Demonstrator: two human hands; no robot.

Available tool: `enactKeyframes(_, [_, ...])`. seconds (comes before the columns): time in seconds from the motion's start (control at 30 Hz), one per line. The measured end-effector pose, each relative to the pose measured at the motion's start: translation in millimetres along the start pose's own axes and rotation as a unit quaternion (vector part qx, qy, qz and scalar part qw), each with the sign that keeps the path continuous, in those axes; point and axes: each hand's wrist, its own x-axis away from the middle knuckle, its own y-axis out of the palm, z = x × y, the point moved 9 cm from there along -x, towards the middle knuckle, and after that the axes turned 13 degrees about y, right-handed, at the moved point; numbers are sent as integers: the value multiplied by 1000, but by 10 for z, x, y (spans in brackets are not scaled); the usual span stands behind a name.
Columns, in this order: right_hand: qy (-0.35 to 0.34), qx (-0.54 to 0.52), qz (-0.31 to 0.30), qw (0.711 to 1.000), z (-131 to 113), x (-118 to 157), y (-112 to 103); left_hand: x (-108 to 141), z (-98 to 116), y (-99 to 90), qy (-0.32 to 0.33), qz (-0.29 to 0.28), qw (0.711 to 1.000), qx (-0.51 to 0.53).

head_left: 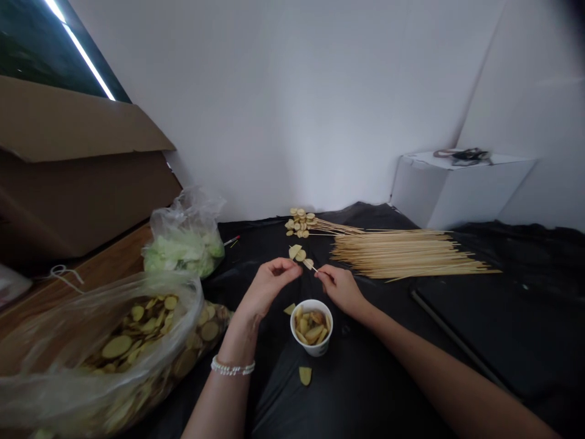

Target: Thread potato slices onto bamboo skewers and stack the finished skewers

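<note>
My right hand [340,289] pinches a thin wooden skewer [315,269] near its lower end. Several pale yellow potato slices [296,251] are threaded along it, tilting up to the left. Thumb and fingers of my left hand [276,274] are closed at the edge of these slices; the exact contact is partly hidden. Just below both hands stands a white paper cup [311,350], filled with cut potato slices [313,327]. One loose slice [289,309] lies left of the cup, another potato piece [305,375] in front of it.
On the left, an open plastic bag [183,326] holds many potato slices, with a bag of green vegetable [183,244] behind it. Bare skewers [406,255] lie right of centre, beside finished potato skewers [299,223]. A cardboard box [82,201] and white box [461,189] flank the black sheet [361,384].
</note>
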Motion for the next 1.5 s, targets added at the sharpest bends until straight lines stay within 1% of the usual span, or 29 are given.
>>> enactKeyframes(0.07, [-8,1,-5,1000,-8,9,23,94,149,218,-5,-128,992,-12])
enactKeyframes(0.13, [-13,7,-3,1000,-11,14,31,205,266,384,5,-232,971,-54])
enactKeyframes(0.2, [-12,13,2,1000,-3,12,28,274,334,462,27,-282,954,-96])
enactKeyframes(0.27, [-11,13,1,1000,3,8,30,317,327,502,42,-314,939,-131])
enactKeyframes(0.4, [-12,12,-7,1000,1,3,47,368,246,534,66,-356,914,-182])
enactKeyframes(0.5, [-13,22,2,1000,-4,4,35,398,214,558,70,-382,896,-216])
enactKeyframes(0.6, [-16,25,4,1000,-6,8,33,395,226,565,66,-384,891,-234])
enactKeyframes(0.67, [-17,19,0,1000,-3,10,38,362,270,547,75,-358,902,-228])
enactKeyframes(0.77, [-13,12,-4,1000,8,10,44,300,320,492,70,-298,934,-182])
enactKeyframes(0.9, [-19,18,0,1000,-1,10,45,212,257,412,13,-217,972,-84])
enactKeyframes(1.0, [-19,21,1,1000,0,5,49,109,174,274,-12,-120,992,-25])
enactKeyframes(1.03, [-17,19,-2,1000,4,3,55,83,148,229,-16,-93,995,-10])
enactKeyframes(1.07, [-15,16,-6,1000,7,2,61,70,122,205,-21,-83,996,-1])
enactKeyframes(1.1, [-14,14,-9,1000,10,3,65,66,101,197,-26,-87,996,-7])
enactKeyframes(1.13, [-15,12,-9,1000,10,5,66,75,86,213,-29,-108,994,-21])
enactKeyframes(1.23, [-22,9,-5,1000,-2,14,56,161,80,347,-23,-219,973,-72])
enactKeyframes(1.3, [-23,5,-7,1000,-8,18,59,226,100,431,-6,-275,958,-83])
enactKeyframes(1.37, [-20,1,-9,1000,-3,16,62,264,110,478,5,-302,950,-84])
enactKeyframes(1.5, [-14,3,-5,1000,10,6,63,297,116,520,9,-330,937,-111])
